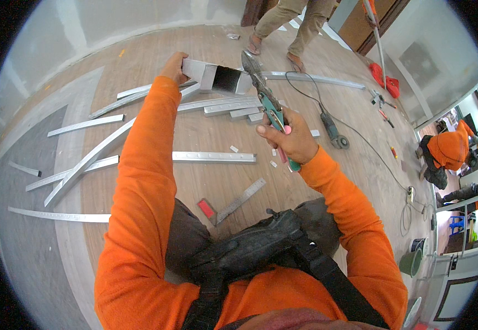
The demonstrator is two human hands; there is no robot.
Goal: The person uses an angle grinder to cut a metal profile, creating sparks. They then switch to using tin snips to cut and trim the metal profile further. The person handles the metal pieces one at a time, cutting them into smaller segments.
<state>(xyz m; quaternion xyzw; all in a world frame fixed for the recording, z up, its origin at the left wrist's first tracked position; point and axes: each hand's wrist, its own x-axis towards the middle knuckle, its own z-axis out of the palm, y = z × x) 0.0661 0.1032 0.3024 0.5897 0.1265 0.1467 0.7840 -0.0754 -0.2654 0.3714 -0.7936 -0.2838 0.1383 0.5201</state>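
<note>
My left hand [175, 67] is closed on the far left end of a pale grey, box-like piece [197, 71] that looks like folded sheet metal. A dark opening shows in its right part. My right hand [293, 135] grips a pair of tin snips [272, 110] with green and red handles, blades pointing up and away. The blades lie beside the piece's right edge; whether they touch it I cannot tell. Below both hands, a long metal channel [214, 157] lies on the floor. A try square [241, 201] with a red stock rests near my knees.
Several metal channels [87, 125] lie scattered at left. An angle grinder [333, 132] with a trailing cord sits at right, near hand tools [382, 102] and a red bag [384, 81]. A person's legs [291, 27] stand ahead. Another person in orange [449, 147] bends at far right, above a green bucket [410, 263].
</note>
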